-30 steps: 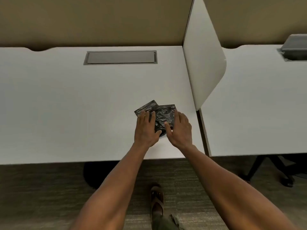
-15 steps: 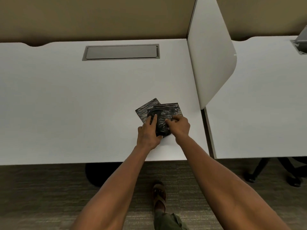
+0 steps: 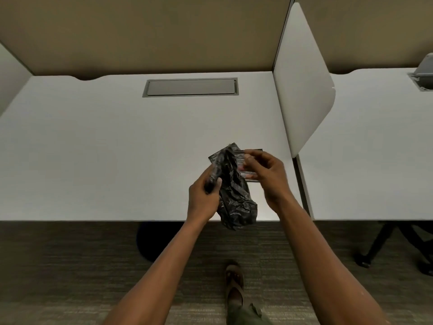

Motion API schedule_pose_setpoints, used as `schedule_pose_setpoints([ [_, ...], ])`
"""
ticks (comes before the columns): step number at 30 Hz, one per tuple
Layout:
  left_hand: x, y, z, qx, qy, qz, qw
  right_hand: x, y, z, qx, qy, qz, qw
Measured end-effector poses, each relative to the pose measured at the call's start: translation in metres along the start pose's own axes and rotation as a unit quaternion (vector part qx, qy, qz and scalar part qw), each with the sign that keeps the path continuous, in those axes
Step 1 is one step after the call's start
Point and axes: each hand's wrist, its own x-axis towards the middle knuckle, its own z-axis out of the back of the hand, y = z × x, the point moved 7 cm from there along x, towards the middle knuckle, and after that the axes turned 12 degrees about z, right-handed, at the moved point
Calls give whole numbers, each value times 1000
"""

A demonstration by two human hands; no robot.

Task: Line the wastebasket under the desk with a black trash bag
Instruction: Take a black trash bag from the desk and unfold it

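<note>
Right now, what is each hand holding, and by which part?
The left hand grips a black trash bag by its bunched upper end. The right hand is open and holds nothing.

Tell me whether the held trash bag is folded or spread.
Partly unfolded: the trash bag hangs crumpled from the left hand, not spread open.

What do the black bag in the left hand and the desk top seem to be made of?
The black bag looks like thin glossy plastic film: it crumples, hangs limp from the left hand and catches highlights. The desk top looks like smooth matte white laminate, probably over board; its core is not visible.
</note>
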Motion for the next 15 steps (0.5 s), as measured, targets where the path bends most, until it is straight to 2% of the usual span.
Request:
schedule_pose_setpoints([
  [2,-16,12,25,-117,-8,76,990,-20,11,10,-69,-29,30,997],
  [3,-25,19,36,-190,-5,119,974,-32,12,12,-115,-26,26,993],
  [5,-42,29,55,-320,30,190,928,-63,6,5,-172,33,-25,984],
  [6,-52,32,63,-362,64,214,905,-81,2,-2,-165,73,-63,982],
  [8,-74,36,83,-404,114,252,872,-118,-7,-20,-86,138,-125,979],
  [11,-109,39,121,-422,121,276,855,-171,-13,-58,98,197,-175,960],
  [13,-134,43,148,-425,107,286,852,-201,-8,-84,159,204,-178,949],
  [15,-158,54,179,-390,56,275,877,-226,0,-107,176,184,-165,953],
])
